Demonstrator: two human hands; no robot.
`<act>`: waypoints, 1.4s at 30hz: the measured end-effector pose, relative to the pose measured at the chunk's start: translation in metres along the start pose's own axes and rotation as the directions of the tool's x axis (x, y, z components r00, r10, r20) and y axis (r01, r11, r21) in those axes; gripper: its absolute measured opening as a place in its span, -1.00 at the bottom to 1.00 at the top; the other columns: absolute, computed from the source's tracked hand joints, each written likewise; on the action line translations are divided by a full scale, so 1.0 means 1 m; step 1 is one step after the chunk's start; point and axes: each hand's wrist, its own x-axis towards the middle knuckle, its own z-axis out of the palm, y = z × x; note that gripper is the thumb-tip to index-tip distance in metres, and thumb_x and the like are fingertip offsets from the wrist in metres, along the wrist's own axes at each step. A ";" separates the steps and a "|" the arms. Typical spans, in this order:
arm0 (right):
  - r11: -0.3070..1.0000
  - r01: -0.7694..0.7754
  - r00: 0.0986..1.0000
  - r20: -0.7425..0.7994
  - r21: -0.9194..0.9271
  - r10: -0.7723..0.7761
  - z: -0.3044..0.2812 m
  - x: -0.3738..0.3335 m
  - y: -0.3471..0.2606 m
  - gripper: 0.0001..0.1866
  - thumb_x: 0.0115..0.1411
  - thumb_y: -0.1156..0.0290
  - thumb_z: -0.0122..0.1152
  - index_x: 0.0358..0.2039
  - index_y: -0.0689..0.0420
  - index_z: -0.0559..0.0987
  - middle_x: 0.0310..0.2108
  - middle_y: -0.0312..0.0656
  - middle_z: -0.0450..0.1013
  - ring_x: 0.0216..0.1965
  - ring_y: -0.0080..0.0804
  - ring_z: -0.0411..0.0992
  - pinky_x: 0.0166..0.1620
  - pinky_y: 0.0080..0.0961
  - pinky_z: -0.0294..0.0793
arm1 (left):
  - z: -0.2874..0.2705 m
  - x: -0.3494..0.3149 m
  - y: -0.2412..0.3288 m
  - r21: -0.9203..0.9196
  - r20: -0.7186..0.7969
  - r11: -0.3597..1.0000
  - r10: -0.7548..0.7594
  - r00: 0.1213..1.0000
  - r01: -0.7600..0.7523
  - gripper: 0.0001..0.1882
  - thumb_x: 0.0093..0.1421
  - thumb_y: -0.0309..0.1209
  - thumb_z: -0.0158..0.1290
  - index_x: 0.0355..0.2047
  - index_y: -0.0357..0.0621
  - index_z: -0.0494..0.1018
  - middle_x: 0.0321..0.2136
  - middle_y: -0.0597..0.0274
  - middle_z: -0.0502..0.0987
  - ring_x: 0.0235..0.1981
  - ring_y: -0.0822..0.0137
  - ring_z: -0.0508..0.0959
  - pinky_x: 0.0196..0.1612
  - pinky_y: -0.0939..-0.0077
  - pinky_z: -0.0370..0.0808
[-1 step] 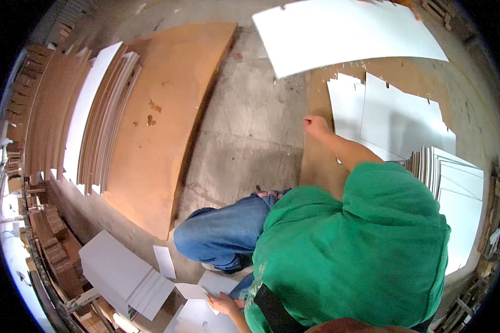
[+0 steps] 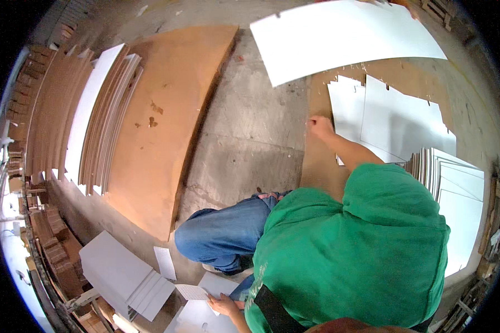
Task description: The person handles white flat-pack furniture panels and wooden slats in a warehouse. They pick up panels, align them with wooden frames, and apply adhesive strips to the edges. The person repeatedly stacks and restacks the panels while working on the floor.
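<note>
At the lower left, my left hand [image 2: 223, 304] is closed on the edge of a small white card [image 2: 190, 292] with rows of fine marks. White panels [image 2: 197, 316] lie beneath it. My right arm reaches out to the other side, where my right hand [image 2: 320, 126] is closed in a fist above a brown board [image 2: 316, 166]. White notched sheets [image 2: 394, 119] lie beside that fist. Whether anything is inside it is too small to tell.
Another person's hand [image 2: 408, 11] is at a large white sheet [image 2: 344, 41] at the top right. A stack of white sheets [image 2: 458, 205] lies far right. Left are a wide brown board [image 2: 161, 122], upright cardboard sheets [image 2: 58, 116], grey-white panels [image 2: 119, 266] and another small card [image 2: 165, 263].
My right hand has shifted slightly to the right. The large white sheet's near corner has moved a little downward and left. My left hand stays on the card.
</note>
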 end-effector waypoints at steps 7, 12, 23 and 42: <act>0.957 0.152 0.986 0.097 -0.248 -0.132 -0.003 -0.020 0.014 -0.80 -0.01 0.29 0.00 -0.53 0.14 0.51 -0.51 0.01 0.45 -0.42 0.00 0.42 -0.34 -0.13 0.40 | 0.002 -0.016 -0.007 -0.018 -0.120 0.999 0.031 0.992 -0.034 -0.46 -0.07 -0.46 0.09 -0.02 -0.31 0.29 -0.10 -0.20 0.37 -0.04 -0.13 0.33 0.03 0.09 0.22; 0.888 0.444 0.856 0.350 -0.119 -0.381 0.039 -0.041 -0.040 -0.84 -0.01 0.34 -0.01 -0.52 0.13 0.49 -0.48 -0.03 0.44 -0.39 -0.01 0.41 -0.31 -0.15 0.40 | 0.007 -0.024 -0.012 -0.094 -0.155 0.995 -0.049 0.987 0.034 -0.46 -0.06 -0.37 0.08 -0.06 -0.40 0.31 -0.07 -0.27 0.34 0.01 -0.20 0.26 0.08 0.08 0.16; 0.721 0.689 0.567 0.568 0.068 -0.596 0.094 -0.080 -0.096 -0.85 0.00 0.37 -0.04 -0.53 0.15 0.46 -0.47 0.00 0.42 -0.37 0.01 0.39 -0.30 -0.11 0.38 | 0.010 -0.045 -0.023 -0.062 -0.202 0.989 -0.148 0.968 0.138 -0.50 -0.06 -0.42 0.09 -0.05 -0.25 0.34 -0.12 -0.22 0.39 -0.03 -0.15 0.32 0.06 0.11 0.21; 0.755 0.631 0.613 0.710 -0.178 -0.346 0.083 -0.079 -0.057 -0.87 -0.05 0.37 0.00 -0.52 0.10 0.50 -0.51 -0.02 0.46 -0.39 -0.01 0.44 -0.33 -0.16 0.42 | 0.019 -0.045 -0.028 -0.074 -0.251 0.992 -0.120 0.961 0.105 -0.53 -0.07 -0.44 0.10 -0.09 -0.27 0.37 -0.12 -0.28 0.38 -0.04 -0.17 0.33 0.05 0.11 0.22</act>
